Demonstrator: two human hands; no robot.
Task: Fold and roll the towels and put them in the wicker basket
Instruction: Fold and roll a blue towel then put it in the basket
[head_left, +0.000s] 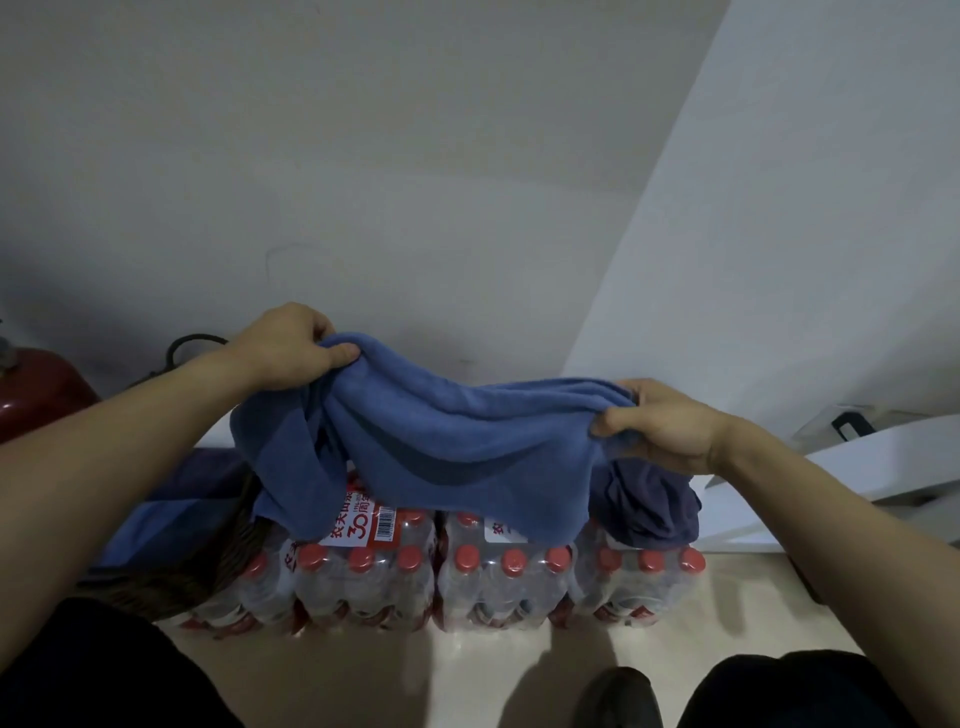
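- Shrink-wrapped packs of water bottles (467, 577) with red caps stand in a row on the pale floor (467, 670), serving as the work surface; red-and-white labels with a barcode on top.
- Dark wicker basket (208, 566) just left of the packs, touching them; a folded blue cloth (140, 530) lies in it, partly hidden by the left forearm.
- A darker grey-blue towel (649, 504) sits bunched on the right end of the packs, below the right hand.
- Red cylinder (36, 389) with a black hose at far left by the wall; white furniture edge (831, 467) at right. Dark shoe (618, 696) on the floor at bottom.
- Left hand (291, 345) raised higher, thumb and curled fingers pinching the towel's upper left edge.
- Right hand (660, 421) lower, thumb and fingers clamped on the upper right edge. Hands well apart, both arms extended forward.
- Blue towel (441, 447) hangs stretched between the two hands above the packs; its lower edge drapes onto the bottle tops. Cloth sags in the middle, with creases and a darker curved band across it; left portion bunched in folds.
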